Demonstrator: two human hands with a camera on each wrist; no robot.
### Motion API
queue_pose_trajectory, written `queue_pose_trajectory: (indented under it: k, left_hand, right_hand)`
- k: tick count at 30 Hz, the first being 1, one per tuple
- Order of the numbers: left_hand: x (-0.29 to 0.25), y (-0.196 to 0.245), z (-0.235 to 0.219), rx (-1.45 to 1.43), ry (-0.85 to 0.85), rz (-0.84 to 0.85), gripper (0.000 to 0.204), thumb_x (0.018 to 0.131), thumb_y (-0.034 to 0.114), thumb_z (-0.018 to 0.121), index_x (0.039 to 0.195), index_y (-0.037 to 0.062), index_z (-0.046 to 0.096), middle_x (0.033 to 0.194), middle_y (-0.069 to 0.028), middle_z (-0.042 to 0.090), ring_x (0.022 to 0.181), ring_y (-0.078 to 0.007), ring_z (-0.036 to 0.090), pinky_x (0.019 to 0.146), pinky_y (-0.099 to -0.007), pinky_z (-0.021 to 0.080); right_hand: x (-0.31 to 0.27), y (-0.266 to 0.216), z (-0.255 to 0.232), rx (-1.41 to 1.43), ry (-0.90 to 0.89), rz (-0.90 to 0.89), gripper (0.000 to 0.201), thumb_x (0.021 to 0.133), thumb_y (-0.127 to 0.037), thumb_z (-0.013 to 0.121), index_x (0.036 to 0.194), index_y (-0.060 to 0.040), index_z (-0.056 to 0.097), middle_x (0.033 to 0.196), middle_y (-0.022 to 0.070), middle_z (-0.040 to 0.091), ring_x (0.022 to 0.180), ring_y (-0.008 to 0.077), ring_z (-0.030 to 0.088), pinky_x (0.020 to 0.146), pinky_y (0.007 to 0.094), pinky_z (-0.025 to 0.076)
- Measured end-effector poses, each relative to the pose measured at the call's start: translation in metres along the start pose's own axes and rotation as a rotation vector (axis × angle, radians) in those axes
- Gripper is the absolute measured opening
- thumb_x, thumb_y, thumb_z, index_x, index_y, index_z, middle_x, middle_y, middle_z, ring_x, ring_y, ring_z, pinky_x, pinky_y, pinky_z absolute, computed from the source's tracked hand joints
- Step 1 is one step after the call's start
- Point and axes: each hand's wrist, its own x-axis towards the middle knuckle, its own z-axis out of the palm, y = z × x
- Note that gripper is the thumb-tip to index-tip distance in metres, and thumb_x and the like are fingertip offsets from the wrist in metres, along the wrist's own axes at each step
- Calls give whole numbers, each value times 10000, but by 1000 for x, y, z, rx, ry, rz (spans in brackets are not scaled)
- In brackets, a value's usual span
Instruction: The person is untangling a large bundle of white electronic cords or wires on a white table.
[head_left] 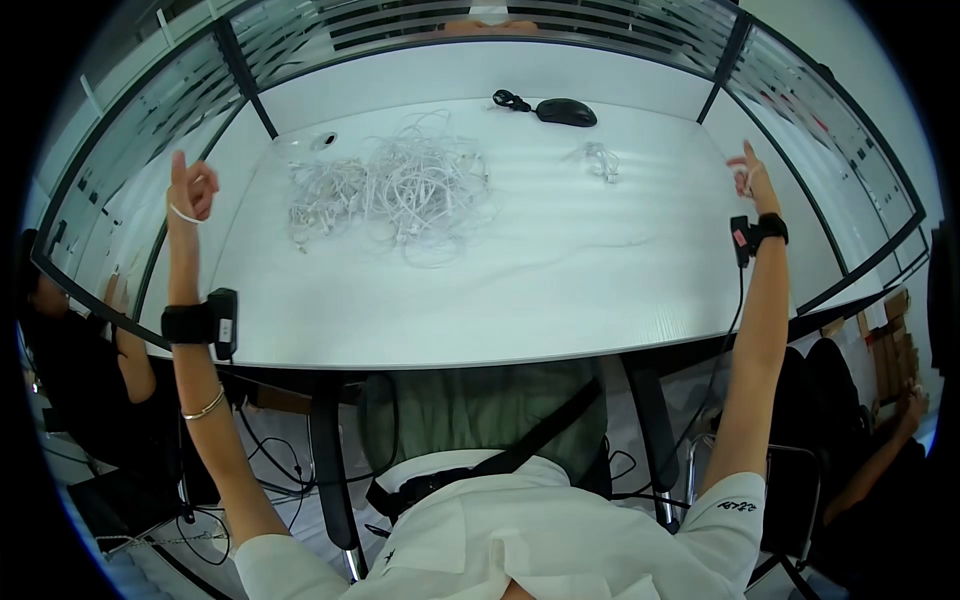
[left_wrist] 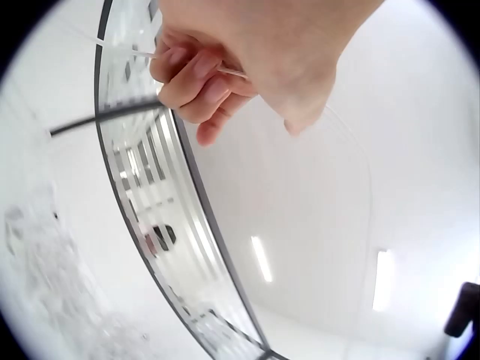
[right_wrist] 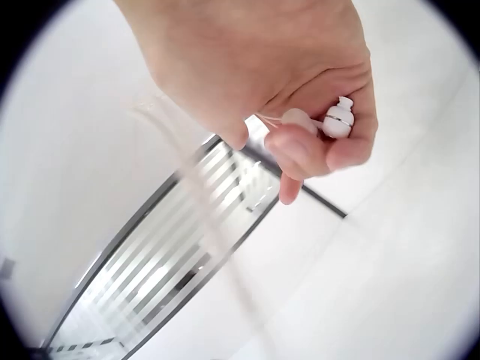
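Both my arms are raised and spread wide above the white table (head_left: 560, 300). My left hand (head_left: 190, 190) is up at the left with curled fingers (left_wrist: 196, 79), and it pinches a thin white cable (left_wrist: 229, 70). A loop of that cable (head_left: 183, 214) shows under the hand. At the right, my right hand (head_left: 752, 175) pinches a pair of white earbuds (right_wrist: 335, 120) between thumb and fingers (right_wrist: 300, 150). A faint blurred strand (right_wrist: 202, 202) trails down from it. The stretch of cable between the two hands is too thin to follow.
A tangled pile of white earphone cables (head_left: 400, 190) lies at the table's back left, and a small coiled bundle (head_left: 600, 160) at the back right. A black mouse (head_left: 565, 112) sits at the far edge. Glass partitions (head_left: 820, 130) ring the table. People sit at both sides.
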Motion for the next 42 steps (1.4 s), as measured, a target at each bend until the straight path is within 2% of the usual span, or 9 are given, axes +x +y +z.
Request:
queue_pose_trajectory:
  k: [6,9,12,17,23,28,32,37,42]
  left_hand:
    - [-24,84,88,-540,-145,159,680,920,649,160,671,89,455,564,42,280,523,-74,224,524,-236,174]
    - [-29,105,114,-721,-225,249,680,928,631,147,687,69,445,592,27,283,544,-87,226,534,-238,175]
    - [-39,126,136,-800,-254,239,674,922,630,159,693,61,439,610,20,267,572,-103,228,568,-245,186]
    - [-49,147,159,-1022,-313,226,642,928,605,179,687,60,418,631,9,255,593,-120,230,582,-249,194]
    - [-53,155,171,-1208,-392,118,600,938,572,199,678,67,393,630,5,231,594,-127,234,585,-252,213]
    - [-51,128,174,-725,-244,346,391,944,377,433,1063,18,533,1079,-78,554,980,-188,536,892,-300,403]
    - [-67,123,189,-694,-288,234,524,888,280,543,1313,24,376,1322,-132,428,1202,-231,472,961,-333,389]
    - [-81,128,204,-850,-840,71,406,948,356,409,1118,5,524,876,-120,647,874,-222,644,862,-304,436]
    - [-94,132,193,-760,-849,-186,493,981,407,307,718,49,519,457,44,302,435,-56,290,460,-221,294]
  right_hand:
    - [-41,-108,113,-34,-116,-455,595,875,-614,446,704,-60,580,490,-67,260,426,60,262,416,251,196]
    - [-103,-148,161,-87,-315,-934,515,922,-488,442,767,-21,596,600,11,459,579,138,430,575,276,373]
    - [-187,-189,198,-474,-27,-1218,388,885,-445,545,764,-81,602,531,61,503,497,224,507,505,315,402]
    - [-227,-197,246,-439,-173,-1296,395,793,-505,645,856,-120,579,525,30,397,449,165,390,466,305,319]
    - [-232,-194,279,-293,-639,-886,375,814,-437,643,909,-75,625,557,41,457,510,164,448,515,300,365]
    - [-214,-188,277,86,-498,-844,314,877,-289,546,744,-6,566,533,98,403,496,192,397,501,334,323]
    - [-204,-201,269,85,-375,-849,404,918,-312,512,675,-12,390,564,77,293,546,171,262,501,321,273]
    - [-203,-216,257,-269,-188,-1023,303,866,-304,571,729,-34,578,577,114,508,538,272,484,517,348,384]
    - [-177,-214,243,-379,14,-1129,250,829,-299,616,811,-54,666,667,105,626,637,267,610,577,333,467]
